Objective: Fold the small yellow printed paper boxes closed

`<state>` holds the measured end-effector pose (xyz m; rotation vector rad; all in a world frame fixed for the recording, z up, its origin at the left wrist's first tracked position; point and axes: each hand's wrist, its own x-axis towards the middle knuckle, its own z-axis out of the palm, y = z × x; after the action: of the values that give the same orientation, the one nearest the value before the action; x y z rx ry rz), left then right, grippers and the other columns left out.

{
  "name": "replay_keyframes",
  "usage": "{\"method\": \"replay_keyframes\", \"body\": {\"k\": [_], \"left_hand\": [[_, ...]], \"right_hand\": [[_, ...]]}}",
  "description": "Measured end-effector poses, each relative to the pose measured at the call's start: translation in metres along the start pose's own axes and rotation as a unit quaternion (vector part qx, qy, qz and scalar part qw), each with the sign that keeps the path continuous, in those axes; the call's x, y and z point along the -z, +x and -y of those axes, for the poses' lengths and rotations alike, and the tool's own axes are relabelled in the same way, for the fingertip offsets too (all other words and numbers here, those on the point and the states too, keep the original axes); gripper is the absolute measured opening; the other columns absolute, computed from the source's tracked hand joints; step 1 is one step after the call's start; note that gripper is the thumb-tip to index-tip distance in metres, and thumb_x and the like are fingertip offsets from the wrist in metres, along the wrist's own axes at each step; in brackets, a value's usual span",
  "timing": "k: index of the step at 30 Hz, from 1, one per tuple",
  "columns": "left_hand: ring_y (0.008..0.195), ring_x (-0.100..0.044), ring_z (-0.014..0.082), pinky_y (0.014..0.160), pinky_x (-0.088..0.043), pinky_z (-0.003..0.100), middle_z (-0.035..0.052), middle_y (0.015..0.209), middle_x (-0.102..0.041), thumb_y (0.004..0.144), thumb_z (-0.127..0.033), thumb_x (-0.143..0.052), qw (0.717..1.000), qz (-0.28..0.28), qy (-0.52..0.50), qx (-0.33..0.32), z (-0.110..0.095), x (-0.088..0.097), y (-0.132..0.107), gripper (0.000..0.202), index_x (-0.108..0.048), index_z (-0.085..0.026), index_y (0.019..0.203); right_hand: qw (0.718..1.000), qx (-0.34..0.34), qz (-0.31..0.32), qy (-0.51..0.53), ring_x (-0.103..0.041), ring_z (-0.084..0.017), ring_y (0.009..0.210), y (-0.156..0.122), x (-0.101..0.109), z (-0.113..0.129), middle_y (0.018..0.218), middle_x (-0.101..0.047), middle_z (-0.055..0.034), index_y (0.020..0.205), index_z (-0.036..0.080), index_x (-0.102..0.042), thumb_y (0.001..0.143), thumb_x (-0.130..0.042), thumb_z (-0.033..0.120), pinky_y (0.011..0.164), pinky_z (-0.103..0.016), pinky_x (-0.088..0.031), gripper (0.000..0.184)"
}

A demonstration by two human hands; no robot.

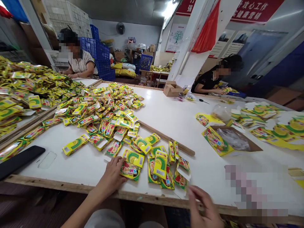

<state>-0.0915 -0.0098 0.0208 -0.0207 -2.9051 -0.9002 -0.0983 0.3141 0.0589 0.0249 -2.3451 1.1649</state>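
The left hand rests on the tabletop, its flat fingers touching a yellow packet near the front edge, while the empty right hand hovers nearby, fingers loosely spread.

head cam | faces forward-down | close over table | left hand, right hand at bottom

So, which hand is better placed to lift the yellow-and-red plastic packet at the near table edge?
Probably the left hand: it touches that yellow-and-red plastic packet, while the right hand hovers at the table edge, holding nothing.
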Motion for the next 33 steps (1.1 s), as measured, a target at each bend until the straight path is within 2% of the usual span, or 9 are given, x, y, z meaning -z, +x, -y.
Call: {"method": "replay_keyframes", "body": {"k": [2,5,11,16,18,20,22,26,33], "left_hand": [[0.118,-0.046,0.0319,0.096,-0.037,0.046,0.0121,0.125,-0.052,0.067,-0.017,-0.071,0.999,0.023,0.025,0.004,-0.003,0.006,0.000,0.058,-0.053,-0.022,0.122],[0.109,-0.049,0.0305,0.091,-0.037,0.045,0.0087,0.115,-0.056,0.062,-0.023,-0.076,0.996,0.073,0.044,-0.006,-0.007,0.018,-0.001,0.054,-0.056,-0.022,0.112],[0.103,-0.049,0.0295,0.090,-0.037,0.045,0.0086,0.107,-0.055,0.059,-0.022,-0.076,0.993,0.070,0.085,-0.032,-0.016,0.042,-0.006,0.050,-0.059,-0.019,0.106],[0.127,-0.037,0.0315,0.105,-0.026,0.052,0.0075,0.134,-0.045,0.069,0.002,-0.057,0.980,0.014,0.107,-0.168,-0.031,0.056,-0.006,0.065,-0.055,-0.033,0.123],[0.133,-0.033,0.0308,0.109,-0.024,0.053,0.0061,0.142,-0.039,0.074,0.003,-0.050,0.982,-0.029,0.067,-0.173,-0.034,0.054,-0.005,0.065,-0.051,-0.036,0.127],[0.136,-0.032,0.0294,0.110,-0.028,0.050,0.0077,0.145,-0.035,0.082,-0.004,-0.048,0.987,-0.094,-0.035,-0.126,-0.034,0.045,-0.005,0.059,-0.044,-0.033,0.132],[0.130,-0.042,0.0276,0.104,-0.040,0.045,0.0110,0.141,-0.040,0.088,-0.016,-0.048,0.974,-0.119,-0.183,-0.060,-0.032,0.031,-0.007,0.048,-0.038,-0.028,0.133],[0.099,-0.065,0.0220,0.083,-0.054,0.036,0.0093,0.116,-0.061,0.090,-0.030,-0.051,0.927,-0.040,-0.373,0.028,-0.030,0.005,-0.013,0.035,-0.043,-0.023,0.123],[0.100,-0.063,0.0222,0.090,-0.050,0.035,0.0080,0.107,-0.067,0.090,-0.032,-0.052,0.931,-0.021,-0.363,0.002,-0.031,0.009,-0.009,0.021,-0.066,-0.020,0.101]], "right_hand": [[0.994,0.039,0.068,0.070,-0.063,-0.023,0.087,-0.007,-0.037,0.029,0.094,-0.068,-0.0068,0.091,0.020,-0.066,0.087,-0.057,0.037,0.078,-0.031,-0.049,0.020],[0.973,0.079,0.164,0.142,-0.064,-0.020,0.089,-0.010,-0.069,0.058,0.093,-0.068,-0.0054,0.091,0.021,-0.066,0.091,-0.052,0.031,0.078,-0.027,-0.050,0.017],[0.949,0.074,0.270,0.148,-0.063,-0.019,0.091,-0.015,-0.091,0.070,0.095,-0.067,-0.0058,0.094,0.022,-0.065,0.094,-0.047,0.028,0.080,-0.028,-0.051,0.019],[0.940,0.099,0.281,0.164,-0.059,-0.023,0.110,-0.016,-0.111,0.075,0.115,-0.064,-0.0068,0.111,0.025,-0.062,0.087,-0.055,0.022,0.095,-0.037,-0.047,0.025],[0.926,0.061,0.289,0.235,-0.064,-0.021,0.098,-0.017,-0.122,0.078,0.107,-0.067,-0.0063,0.116,0.024,-0.057,0.088,-0.054,0.020,0.086,-0.032,-0.053,0.028],[0.910,-0.003,0.276,0.310,-0.068,-0.019,0.088,-0.021,-0.132,0.078,0.099,-0.069,-0.0057,0.117,0.023,-0.050,0.089,-0.053,0.022,0.077,-0.029,-0.056,0.028],[0.899,-0.055,0.257,0.351,-0.068,-0.020,0.088,-0.028,-0.139,0.075,0.099,-0.068,-0.0059,0.118,0.023,-0.045,0.088,-0.057,0.025,0.076,-0.029,-0.056,0.032],[0.893,-0.073,0.266,0.355,-0.066,-0.021,0.098,-0.041,-0.140,0.064,0.112,-0.065,-0.0082,0.121,0.024,-0.045,0.086,-0.058,0.024,0.083,-0.031,-0.055,0.037],[0.910,-0.011,0.298,0.286,-0.066,-0.020,0.092,-0.024,-0.130,0.063,0.100,-0.068,-0.0055,0.105,0.022,-0.061,0.091,-0.052,0.029,0.080,-0.028,-0.053,0.018]]}}
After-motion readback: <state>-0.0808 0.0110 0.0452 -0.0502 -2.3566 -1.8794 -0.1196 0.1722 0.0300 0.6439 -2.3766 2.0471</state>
